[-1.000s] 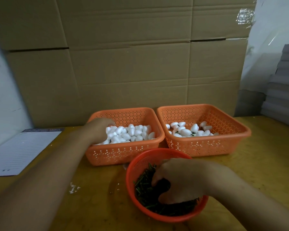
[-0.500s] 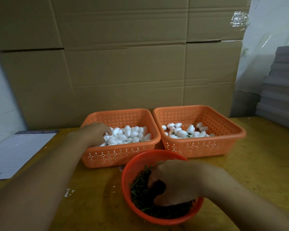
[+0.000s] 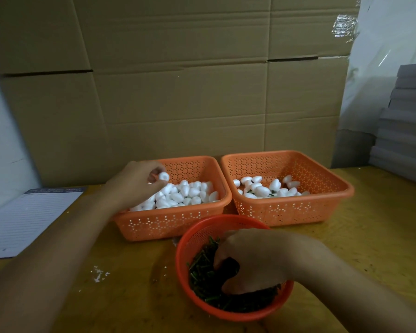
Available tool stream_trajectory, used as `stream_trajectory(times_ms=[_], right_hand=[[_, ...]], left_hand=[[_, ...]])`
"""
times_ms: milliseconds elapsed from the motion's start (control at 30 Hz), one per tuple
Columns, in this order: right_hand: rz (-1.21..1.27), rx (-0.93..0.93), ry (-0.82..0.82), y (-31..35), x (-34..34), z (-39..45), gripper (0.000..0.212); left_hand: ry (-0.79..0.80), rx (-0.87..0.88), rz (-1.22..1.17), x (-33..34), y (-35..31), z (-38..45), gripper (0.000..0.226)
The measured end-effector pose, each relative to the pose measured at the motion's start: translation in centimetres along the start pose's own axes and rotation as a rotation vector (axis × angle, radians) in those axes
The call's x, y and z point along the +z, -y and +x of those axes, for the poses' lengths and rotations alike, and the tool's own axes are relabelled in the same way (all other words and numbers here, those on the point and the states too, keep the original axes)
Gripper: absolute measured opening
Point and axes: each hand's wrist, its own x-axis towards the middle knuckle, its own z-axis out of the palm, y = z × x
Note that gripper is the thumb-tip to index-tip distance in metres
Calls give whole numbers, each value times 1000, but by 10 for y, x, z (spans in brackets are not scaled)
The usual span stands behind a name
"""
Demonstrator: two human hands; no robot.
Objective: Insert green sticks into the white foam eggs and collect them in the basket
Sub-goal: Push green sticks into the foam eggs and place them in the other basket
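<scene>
My left hand (image 3: 135, 182) pinches one white foam egg (image 3: 163, 176) just above the pile of plain eggs (image 3: 185, 194) in the left orange basket (image 3: 171, 223). My right hand (image 3: 252, 260) is down in the round red-orange bowl (image 3: 192, 239), fingers curled into the heap of green sticks (image 3: 202, 267); whether it holds a stick is hidden. The right orange basket (image 3: 296, 210) holds several eggs with green sticks (image 3: 264, 189) showing between them.
A lined paper pad (image 3: 27, 219) lies at the left on the yellow table (image 3: 370, 236). White foam crumbs (image 3: 99, 275) dot the table near the bowl. Cardboard sheets (image 3: 178, 92) stand behind the baskets; grey stacked boards (image 3: 406, 121) sit at the right.
My left hand has lifted out of the egg pile with one egg pinched in its fingertips. My right hand stays in the bowl of sticks.
</scene>
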Motion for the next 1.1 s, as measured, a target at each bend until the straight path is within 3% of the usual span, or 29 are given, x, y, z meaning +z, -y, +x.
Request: stream_trajectory(times_ms=[200,500,733,1100], right_hand=[[-9,-1,3,0,-1,0,45],[-11,-17,-22,-4,3,3,46],[59,-48,-44,-13,8,11,40],[233,-117,-308,-21,12,19,18]], left_hand=[[-125,155,-146,9,-29,-36,24],[-210,207,-343,31,-42,-50,36],[-231,192,-367,36,-43,-56,31],[-234,176,-332,32,-46,-60,35]])
